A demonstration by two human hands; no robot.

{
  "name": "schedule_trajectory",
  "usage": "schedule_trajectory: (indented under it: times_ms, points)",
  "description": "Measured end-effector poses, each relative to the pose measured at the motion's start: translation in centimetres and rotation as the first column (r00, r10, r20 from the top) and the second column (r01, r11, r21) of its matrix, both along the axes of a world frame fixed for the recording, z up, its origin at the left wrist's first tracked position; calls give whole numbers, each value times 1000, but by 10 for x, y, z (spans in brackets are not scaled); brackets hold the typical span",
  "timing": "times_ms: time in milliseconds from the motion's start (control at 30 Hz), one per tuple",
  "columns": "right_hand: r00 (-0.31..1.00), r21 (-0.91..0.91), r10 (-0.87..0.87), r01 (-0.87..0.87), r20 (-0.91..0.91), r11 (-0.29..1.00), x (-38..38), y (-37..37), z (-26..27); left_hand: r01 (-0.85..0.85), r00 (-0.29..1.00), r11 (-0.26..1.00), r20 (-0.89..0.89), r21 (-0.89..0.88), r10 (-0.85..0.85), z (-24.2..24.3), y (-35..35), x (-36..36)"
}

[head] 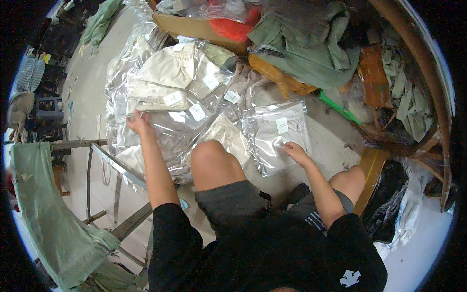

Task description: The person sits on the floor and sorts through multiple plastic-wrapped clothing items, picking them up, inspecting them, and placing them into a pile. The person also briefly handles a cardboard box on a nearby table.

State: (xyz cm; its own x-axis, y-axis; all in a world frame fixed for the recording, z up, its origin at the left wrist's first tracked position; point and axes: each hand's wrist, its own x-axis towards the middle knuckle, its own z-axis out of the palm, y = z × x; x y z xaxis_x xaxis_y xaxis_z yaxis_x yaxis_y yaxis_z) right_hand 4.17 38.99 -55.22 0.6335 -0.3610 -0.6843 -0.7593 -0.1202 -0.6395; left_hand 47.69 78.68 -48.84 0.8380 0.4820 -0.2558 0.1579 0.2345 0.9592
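Observation:
My left hand (pixel 139 125) has its fingers at the near left edge of a folded cream garment (pixel 155 98) in a clear plastic bag, gripping that edge. On the right, my right hand (pixel 296 153) pinches the film of a clear plastic bag (pixel 271 160) lying flat. Inside that bag is a folded pale grey garment with a gathered waistband (pixel 292 121), and a white label (pixel 282 125) with writing sits on it. Between my hands lies another bagged cream garment (pixel 222 135), partly hidden by my knee. More bagged garments are heaped under and beyond my left hand.
A cardboard box (pixel 189 29) holding plastic and something red stands beyond the heap. Green cloth (pixel 303 47) is piled at the far right. A metal frame (pixel 116 166) stands close on my left, with green fabric (pixel 54 215) draped nearby. A cardboard piece (pixel 370 179) is by my right knee.

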Motion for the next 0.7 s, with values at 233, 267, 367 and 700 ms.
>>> schedule_trajectory:
  times_ms: [233,267,367,700]
  points:
    - [990,-200,22,6,139,980,-9,-12,-22,177,983,964,14,198,-183,105,-66,-80]
    - [990,-263,41,-4,135,965,-8,-17,-26,289,956,944,-1,156,-293,107,-86,-103]
    - [988,-679,44,69,149,731,-8,-37,-38,650,748,720,-37,244,-663,78,-166,-171]
    - [973,-574,-216,132,-81,808,-28,-32,-40,594,775,356,-394,722,-494,-89,-262,-299]
